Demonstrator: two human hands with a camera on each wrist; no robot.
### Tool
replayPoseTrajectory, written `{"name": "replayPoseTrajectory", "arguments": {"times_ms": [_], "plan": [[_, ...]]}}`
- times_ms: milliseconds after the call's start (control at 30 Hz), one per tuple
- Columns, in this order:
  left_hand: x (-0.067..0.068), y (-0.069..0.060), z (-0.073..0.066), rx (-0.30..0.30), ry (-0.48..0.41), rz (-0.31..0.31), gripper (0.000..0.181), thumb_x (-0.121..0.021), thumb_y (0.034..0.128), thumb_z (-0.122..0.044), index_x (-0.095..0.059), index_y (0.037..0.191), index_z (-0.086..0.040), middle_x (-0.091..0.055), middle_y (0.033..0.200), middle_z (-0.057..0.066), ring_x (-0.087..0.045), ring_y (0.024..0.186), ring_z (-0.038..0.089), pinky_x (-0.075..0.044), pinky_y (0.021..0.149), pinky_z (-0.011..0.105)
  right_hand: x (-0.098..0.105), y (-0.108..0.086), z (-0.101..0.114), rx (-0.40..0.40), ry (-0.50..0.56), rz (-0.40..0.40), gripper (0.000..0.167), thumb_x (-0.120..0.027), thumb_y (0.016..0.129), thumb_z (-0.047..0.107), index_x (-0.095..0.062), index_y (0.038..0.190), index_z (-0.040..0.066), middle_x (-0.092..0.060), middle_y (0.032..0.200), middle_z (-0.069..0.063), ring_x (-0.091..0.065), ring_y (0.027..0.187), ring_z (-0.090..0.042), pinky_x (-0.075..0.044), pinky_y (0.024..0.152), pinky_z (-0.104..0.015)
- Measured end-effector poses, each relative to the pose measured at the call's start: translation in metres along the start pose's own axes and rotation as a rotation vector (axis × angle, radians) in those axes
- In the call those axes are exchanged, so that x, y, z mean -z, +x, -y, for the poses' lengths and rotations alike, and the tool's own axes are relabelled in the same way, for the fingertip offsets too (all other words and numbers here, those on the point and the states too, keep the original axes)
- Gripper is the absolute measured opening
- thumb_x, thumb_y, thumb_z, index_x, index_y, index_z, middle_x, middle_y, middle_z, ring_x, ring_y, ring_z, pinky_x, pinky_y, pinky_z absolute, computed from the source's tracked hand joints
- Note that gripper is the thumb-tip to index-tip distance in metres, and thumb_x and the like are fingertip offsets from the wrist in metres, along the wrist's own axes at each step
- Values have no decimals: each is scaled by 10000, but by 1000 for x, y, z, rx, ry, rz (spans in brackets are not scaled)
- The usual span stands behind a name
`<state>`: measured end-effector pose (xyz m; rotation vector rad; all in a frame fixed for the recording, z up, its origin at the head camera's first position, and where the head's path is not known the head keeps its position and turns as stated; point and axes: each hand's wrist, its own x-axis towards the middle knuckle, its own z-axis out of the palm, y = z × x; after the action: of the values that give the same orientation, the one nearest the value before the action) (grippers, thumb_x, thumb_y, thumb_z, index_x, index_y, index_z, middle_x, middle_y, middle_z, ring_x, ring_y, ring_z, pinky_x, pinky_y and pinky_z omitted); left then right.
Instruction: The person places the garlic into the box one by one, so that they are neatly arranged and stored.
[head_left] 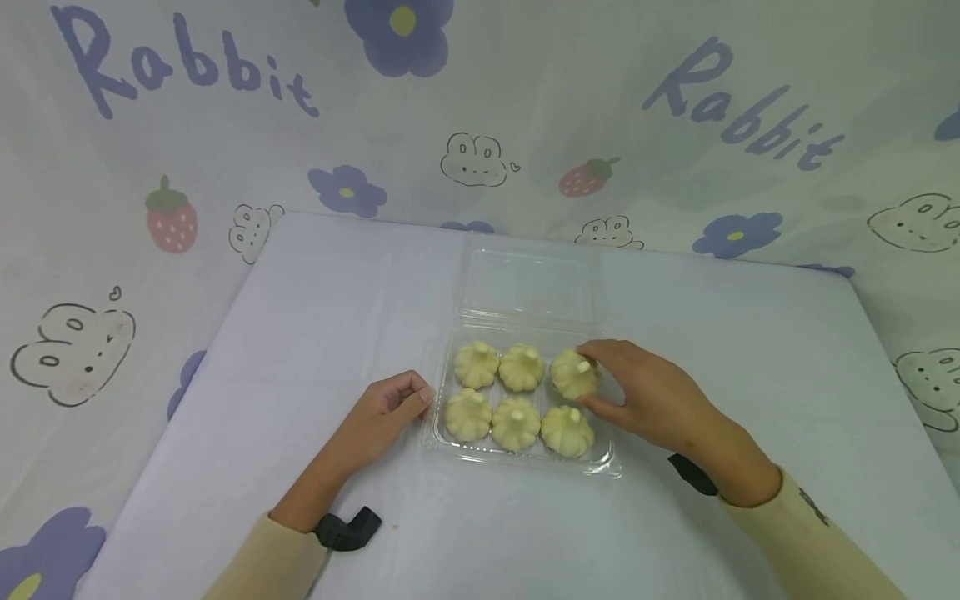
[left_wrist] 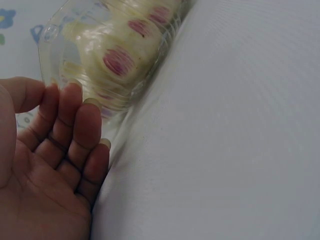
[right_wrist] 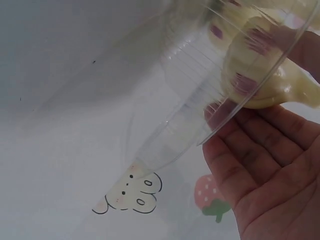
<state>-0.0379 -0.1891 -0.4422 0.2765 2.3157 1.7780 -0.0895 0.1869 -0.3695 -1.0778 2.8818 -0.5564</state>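
Note:
A clear plastic clamshell box [head_left: 525, 461] holds two rows of pale, ribbed garlic bulbs with short stems. My right hand [head_left: 656, 396] grips the back right garlic bulb [head_left: 573, 374] between thumb and fingers. In the right wrist view that bulb [right_wrist: 260, 95] shows purple streaks, partly behind the clear wall. At the box's left side, my left hand [head_left: 386, 417] has its thumb and bent fingers at the rim and seems to pinch it. The left wrist view shows the fingertips [left_wrist: 87, 120] close against the box wall, with purple-marked garlic [left_wrist: 120, 60] behind it.
The transparent lid [head_left: 528, 283] lies folded back at the far side of the box. White cloth [head_left: 337, 317] covers the table. A printed curtain [head_left: 525, 100] with rabbits, flowers and strawberries hangs behind. Dark straps [head_left: 348, 531] show near both wrists.

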Motion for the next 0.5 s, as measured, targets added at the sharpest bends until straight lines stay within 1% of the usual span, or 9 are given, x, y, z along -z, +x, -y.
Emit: {"name": "replayPoseTrajectory", "arguments": {"times_ms": [133,233,367,500], "plan": [[0,0,-1,4,3,2,219,-575,1095,-209,-649,950,-63,-623,863,68,-572,848,241,-469,748,278,-4,2,0,39,-24,-26,513,-885,862,190,-651,1296,50,-680,1256,-85,-611,1214,-284,-557,929,-461],[0,-1,-1,5,5,1,217,-575,1094,-205,-647,945,-65,-627,863,69,-574,850,241,-470,753,279,-8,4,0,87,-45,-28,457,-889,839,103,-662,1233,57,-689,1191,-56,-601,1175,-262,-556,908,-414],[0,-1,-2,6,11,-6,213,-577,1093,-196,-645,938,-66,-622,857,72,-570,845,238,-467,747,277,-11,5,1,118,-76,-18,475,-915,818,134,-661,1212,54,-696,1174,-58,-604,1151,-261,-544,925,-403],[0,-1,-2,9,13,-4,213,-576,1093,-202,-645,940,-72,-620,858,69,-568,846,239,-465,745,277,-12,5,1,92,-89,-28,459,-909,836,187,-672,1207,57,-691,1188,-64,-604,1149,-260,-545,929,-407]]}}
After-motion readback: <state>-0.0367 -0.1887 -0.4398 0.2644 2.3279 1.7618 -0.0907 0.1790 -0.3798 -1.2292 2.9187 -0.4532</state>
